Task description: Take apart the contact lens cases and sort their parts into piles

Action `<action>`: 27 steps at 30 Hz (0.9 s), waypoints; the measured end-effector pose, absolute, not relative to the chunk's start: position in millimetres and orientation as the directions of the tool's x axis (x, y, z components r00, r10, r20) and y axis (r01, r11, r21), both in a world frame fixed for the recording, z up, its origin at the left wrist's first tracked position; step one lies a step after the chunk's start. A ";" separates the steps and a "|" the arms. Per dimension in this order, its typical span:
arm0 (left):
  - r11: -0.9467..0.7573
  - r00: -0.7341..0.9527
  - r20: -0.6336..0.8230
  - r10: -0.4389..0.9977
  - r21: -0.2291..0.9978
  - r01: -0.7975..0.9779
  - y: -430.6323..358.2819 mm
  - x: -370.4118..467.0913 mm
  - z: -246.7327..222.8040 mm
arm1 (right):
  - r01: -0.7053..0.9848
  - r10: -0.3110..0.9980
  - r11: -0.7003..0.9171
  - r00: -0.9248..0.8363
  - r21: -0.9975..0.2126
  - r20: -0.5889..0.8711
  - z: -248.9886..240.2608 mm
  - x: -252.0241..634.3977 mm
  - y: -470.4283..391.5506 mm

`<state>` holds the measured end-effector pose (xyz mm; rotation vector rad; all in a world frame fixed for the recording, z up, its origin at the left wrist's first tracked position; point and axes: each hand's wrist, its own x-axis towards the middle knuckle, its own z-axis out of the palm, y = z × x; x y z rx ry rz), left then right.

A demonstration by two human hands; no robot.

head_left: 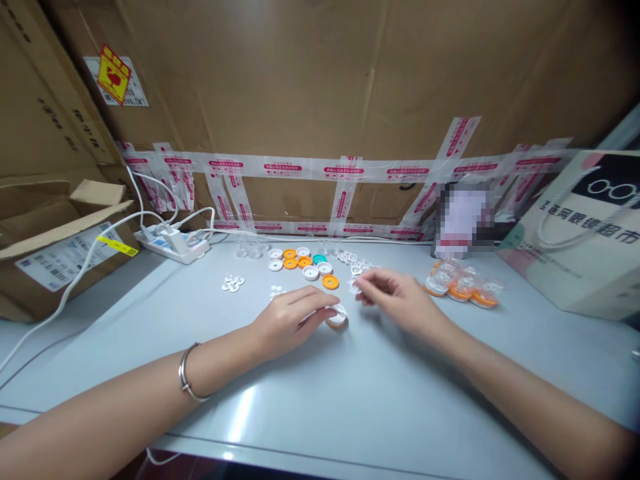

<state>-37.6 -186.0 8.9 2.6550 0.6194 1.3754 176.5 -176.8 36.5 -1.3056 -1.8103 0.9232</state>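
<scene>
My left hand (295, 320), with a silver bangle on its wrist, pinches the near-left rim of a round white-and-orange plastic piece (338, 321) low over the table. To its right, my right hand (390, 290) is closed, thumb against fingers, on a small white plastic part (353, 287). Its exact shape is partly covered by the fingertips. Just beyond the hands lie several shallow round caps, among them an orange cap (331, 282), a white cap (311, 273) and a teal cap (319, 259). White spoked parts (356, 263) are heaped behind my right hand.
Several orange-and-white pieces with clear domes (465, 287) sit at right, near a paper bag (575, 233). Small white stemmed parts (233, 283) and clear cups (249, 250) lie left. A power strip (175, 247), cables and an open carton (65, 247) stand far left; a large taped cardboard box (310, 80) walls the back.
</scene>
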 end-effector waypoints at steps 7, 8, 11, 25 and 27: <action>-0.799 0.429 0.675 0.600 0.482 0.359 -184.1 -38.5 5.3 | 0.736 0.998 0.054 -0.058 -0.674 0.016 24.8 233.7 -124.8; -0.790 0.427 0.666 0.612 0.495 0.361 -183.7 -38.6 5.0 | 0.747 0.998 0.044 -0.065 -0.663 -0.007 21.6 235.8 -122.7; -0.768 0.422 0.642 0.640 0.529 0.361 -182.9 -38.5 5.3 | 0.756 0.997 0.044 -0.076 -0.653 -0.020 18.5 236.1 -122.4; -0.760 0.421 0.639 0.644 0.600 0.251 -189.7 -33.8 8.6 | 0.234 0.913 0.103 -0.408 -0.967 -0.002 41.8 149.1 -196.6; -0.735 0.433 0.600 0.673 0.609 0.299 -189.5 -33.8 9.5 | 0.285 0.938 0.111 -0.345 -0.952 0.006 39.5 158.1 -186.6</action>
